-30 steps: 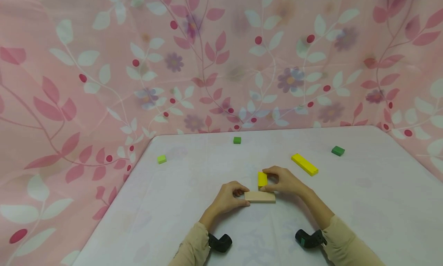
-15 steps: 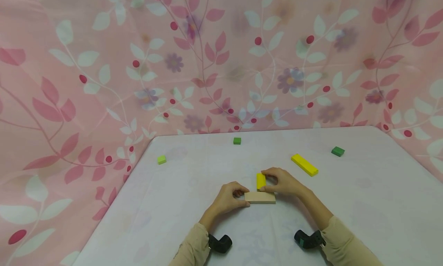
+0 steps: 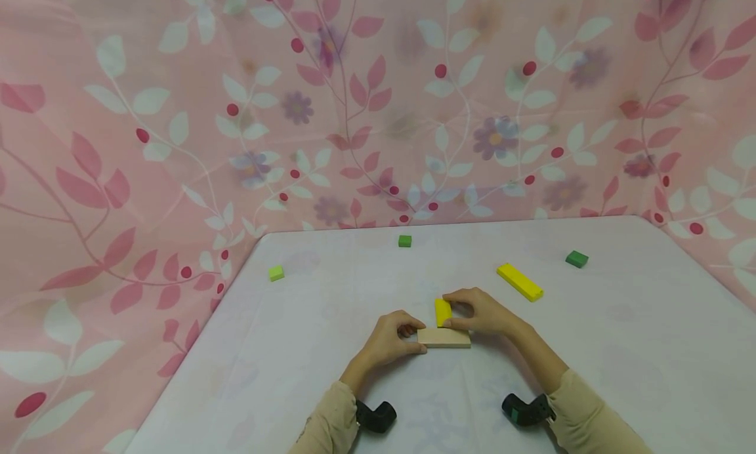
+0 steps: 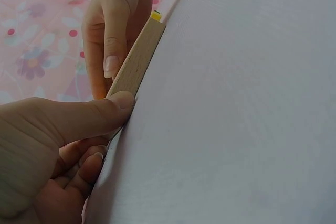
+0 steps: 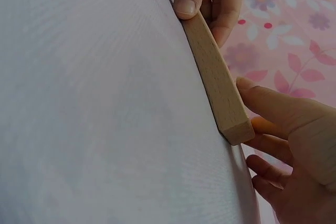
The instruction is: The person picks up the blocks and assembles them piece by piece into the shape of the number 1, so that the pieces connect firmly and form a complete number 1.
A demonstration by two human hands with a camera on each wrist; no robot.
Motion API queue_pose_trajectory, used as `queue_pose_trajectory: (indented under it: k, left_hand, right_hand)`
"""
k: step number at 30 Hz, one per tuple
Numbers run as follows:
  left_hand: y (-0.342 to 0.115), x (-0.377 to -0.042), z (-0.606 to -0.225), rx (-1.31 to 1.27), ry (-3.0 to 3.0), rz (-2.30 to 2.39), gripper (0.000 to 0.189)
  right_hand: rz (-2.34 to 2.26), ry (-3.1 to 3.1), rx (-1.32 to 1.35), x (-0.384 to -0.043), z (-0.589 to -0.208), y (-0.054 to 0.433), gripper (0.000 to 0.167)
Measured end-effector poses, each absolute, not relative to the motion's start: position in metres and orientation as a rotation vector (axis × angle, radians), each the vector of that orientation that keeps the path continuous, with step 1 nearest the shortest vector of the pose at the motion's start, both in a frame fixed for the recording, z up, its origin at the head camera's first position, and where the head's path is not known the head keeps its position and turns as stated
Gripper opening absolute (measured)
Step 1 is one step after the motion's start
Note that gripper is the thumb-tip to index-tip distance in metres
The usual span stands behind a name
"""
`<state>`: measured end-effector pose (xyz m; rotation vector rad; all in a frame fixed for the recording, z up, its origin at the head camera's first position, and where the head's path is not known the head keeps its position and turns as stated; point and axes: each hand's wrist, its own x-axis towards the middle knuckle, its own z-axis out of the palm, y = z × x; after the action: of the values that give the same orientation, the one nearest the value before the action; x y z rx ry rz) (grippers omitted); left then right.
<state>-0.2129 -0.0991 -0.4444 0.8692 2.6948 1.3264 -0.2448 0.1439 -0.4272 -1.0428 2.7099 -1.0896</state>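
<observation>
A plain wooden block [image 3: 443, 338] lies lengthwise on the white table in the head view. My left hand [image 3: 386, 338] grips its left end between thumb and fingers; the left wrist view shows the thumb [image 4: 122, 101] pressed on the wood. Just behind the plank-like piece is a small yellow block [image 3: 442, 312], pinched at its near and far ends by my right hand [image 3: 481, 311]. Whether the yellow piece touches the wooden one is unclear. In the right wrist view the wooden block [image 5: 218, 80] hides the yellow one from sight, with my right hand [image 5: 294, 140] beside it.
A longer yellow block [image 3: 520, 282] lies to the right, past my right hand. Farther back are a dark green block [image 3: 577, 259], a green block [image 3: 405, 241] and a light green block [image 3: 276, 273] at left. A pink floral cloth [image 3: 378, 113] hangs behind the table [image 3: 331, 270].
My right hand has shifted slightly left and nearer, carrying the small yellow block along the back of the wooden block. The left hand and the wooden block have stayed put.
</observation>
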Motion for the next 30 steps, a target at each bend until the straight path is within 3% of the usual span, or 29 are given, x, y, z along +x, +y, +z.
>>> queue_pose_trajectory:
  k: [11, 30]
  left_hand:
    - [-0.0987, -0.2138, -0.4455, 0.874, 2.7, 1.33, 0.032]
    - [-0.0991, -0.2128, -0.4463, 0.873, 2.712, 1.329, 0.032]
  right_hand:
    - [-1.078, 2.704, -1.147, -0.2434, -0.4289, 0.1448, 0.047]
    - [-1.082, 2.74, -1.029, -0.241, -0.432, 0.1442, 0.054]
